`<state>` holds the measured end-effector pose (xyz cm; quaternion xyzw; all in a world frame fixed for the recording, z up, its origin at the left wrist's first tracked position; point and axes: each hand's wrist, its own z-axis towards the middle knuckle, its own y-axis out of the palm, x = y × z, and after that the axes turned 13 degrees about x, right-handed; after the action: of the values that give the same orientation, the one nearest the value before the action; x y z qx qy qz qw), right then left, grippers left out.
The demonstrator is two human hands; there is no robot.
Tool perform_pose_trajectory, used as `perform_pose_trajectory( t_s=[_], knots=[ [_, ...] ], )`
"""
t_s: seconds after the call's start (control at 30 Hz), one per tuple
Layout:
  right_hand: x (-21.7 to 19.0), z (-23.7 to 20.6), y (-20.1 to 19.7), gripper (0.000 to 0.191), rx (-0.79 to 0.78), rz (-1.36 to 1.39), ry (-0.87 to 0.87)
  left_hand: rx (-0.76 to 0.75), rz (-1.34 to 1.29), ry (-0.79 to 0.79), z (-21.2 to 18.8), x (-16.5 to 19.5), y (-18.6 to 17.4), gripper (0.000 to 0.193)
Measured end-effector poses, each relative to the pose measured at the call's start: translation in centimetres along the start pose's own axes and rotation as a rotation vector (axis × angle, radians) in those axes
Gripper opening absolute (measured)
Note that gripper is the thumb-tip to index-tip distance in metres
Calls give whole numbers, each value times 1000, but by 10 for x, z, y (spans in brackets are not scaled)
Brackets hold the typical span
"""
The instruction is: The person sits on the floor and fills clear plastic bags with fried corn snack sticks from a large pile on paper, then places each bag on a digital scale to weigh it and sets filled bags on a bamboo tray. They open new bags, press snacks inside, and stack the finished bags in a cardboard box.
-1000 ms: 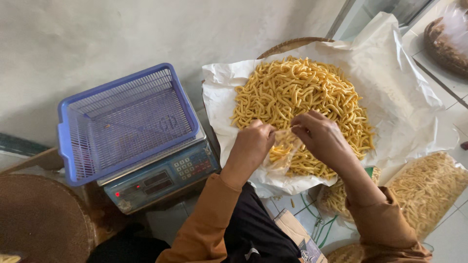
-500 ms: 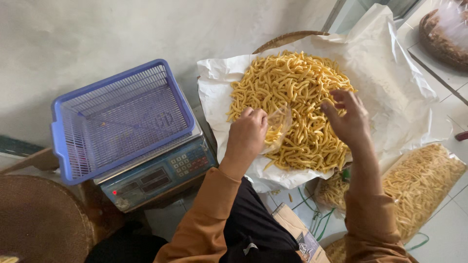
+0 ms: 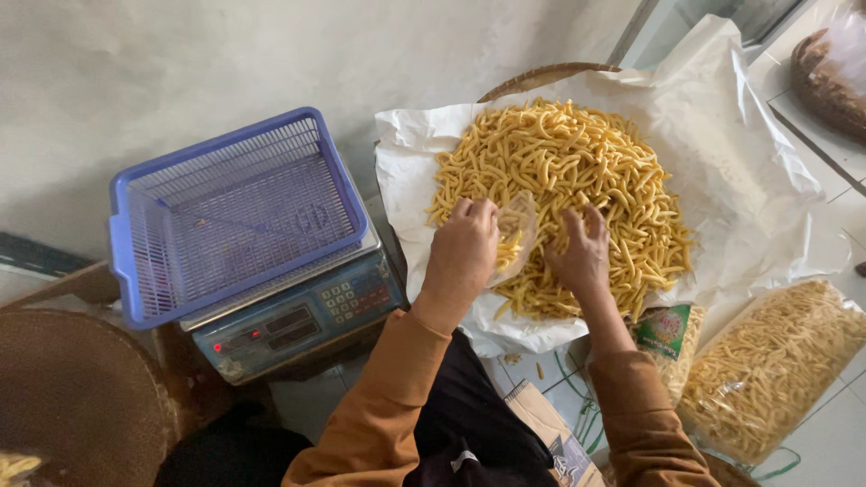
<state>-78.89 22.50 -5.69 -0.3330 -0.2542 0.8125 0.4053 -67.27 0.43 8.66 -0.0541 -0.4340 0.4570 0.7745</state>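
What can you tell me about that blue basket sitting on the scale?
The blue basket is a shallow rectangular tray that looks like plastic, with fine mesh walls and floor, a solid thicker rim and rounded corners. It holds nothing. It rests flat, slightly askew, on the pan of the digital scale, left of the paper-lined heap of yellow snack sticks. Neither hand touches it.
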Motion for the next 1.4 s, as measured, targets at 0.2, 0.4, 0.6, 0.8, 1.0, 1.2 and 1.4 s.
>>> perform_pose_trajectory(
  t_s=[0.2, 0.4, 0.6, 0.8, 1.0, 1.2, 1.4],
  knots=[
    [13, -2, 4, 67, 52, 134, 90, 24, -44, 9, -3, -1, 9, 9],
    [27, 23, 5, 47, 73, 485, 613, 11, -109, -83, -4, -7, 18, 8],
    [35, 55, -20, 43, 271, 1432, 1099, 58, -191, -25, 14, -15, 39, 8],
    [-11, 83, -65, 47, 377, 1647, 763, -65, -164, -32, 28, -7, 69, 10],
    [-67, 85, -74, 55, 363, 1352, 395, -76, -132, -11, 34, 2, 85, 15],
    [-79, 71, -65, 62, 195, 1092, 218, -125, -126, -52, 39, 1, 82, 32],
    [-61, 72, -76, 55, -45, 1020, 226, -159, -107, -70, 44, -6, 87, 30]
  ],
)
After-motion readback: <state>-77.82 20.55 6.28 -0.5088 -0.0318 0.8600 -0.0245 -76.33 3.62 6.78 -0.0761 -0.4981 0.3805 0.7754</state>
